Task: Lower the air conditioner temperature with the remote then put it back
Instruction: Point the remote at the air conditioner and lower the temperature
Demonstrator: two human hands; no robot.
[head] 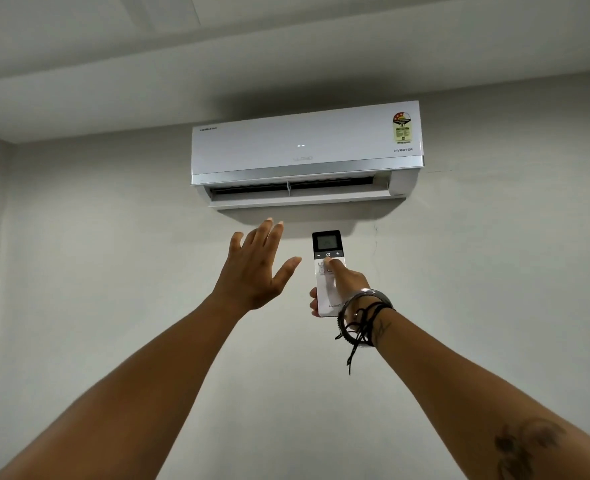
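Head view shows me the right hand [347, 284] wrapped around the remote [328, 271] in the middle of the frame, under the air conditioner [304, 147], while the left hand [257, 268] is spread wide, holding nothing.

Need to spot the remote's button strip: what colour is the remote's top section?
Black around the grey screen, above a white body on the remote; head view shows it.

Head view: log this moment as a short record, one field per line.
air conditioner: wall-mounted, flap open, two small lights on front
remote: held upright, aimed at the unit, screen lit, digits unreadable
right hand: grips the remote, thumb just below the power button
left hand: empty, open, raised under the unit
wrist bands: on right wrist
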